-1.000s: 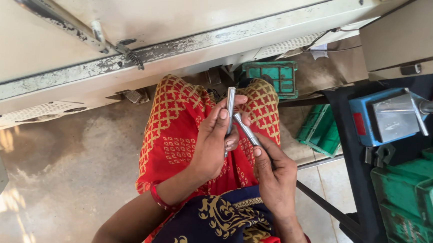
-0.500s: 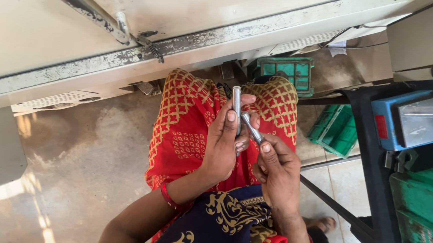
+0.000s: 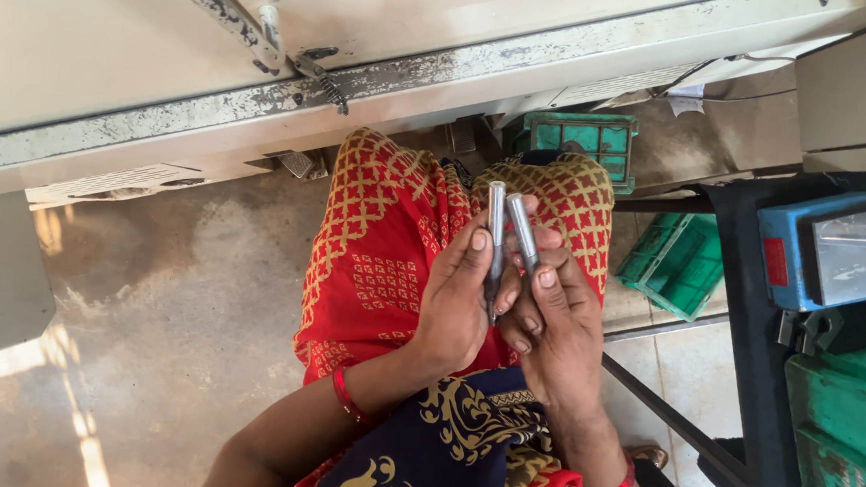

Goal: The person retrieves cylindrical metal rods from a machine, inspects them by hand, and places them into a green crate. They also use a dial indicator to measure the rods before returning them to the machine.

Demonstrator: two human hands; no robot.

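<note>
Head view, looking down onto a seated person's lap. The left hand (image 3: pixel 457 300) has its fingers closed around a slim grey metal rod with a rounded tip (image 3: pixel 494 237), held nearly upright and pointing to 12 o'clock. The right hand (image 3: pixel 558 331) has thumb and fingers pinched on a second grey metal rod (image 3: pixel 522 231), tilted slightly toward 11 o'clock. The two rods lie just beside each other above the knuckles, at frame centre. Beneath both hands: red cloth with a yellow lattice pattern (image 3: pixel 377 250). At 12 o'clock: the worn cream-painted metal machine edge (image 3: pixel 414 67). At 1 o'clock: a green plastic crate (image 3: pixel 585 137) on the floor. At 3 o'clock: a blue box with a shiny metal block (image 3: pixel 833 253).
</note>
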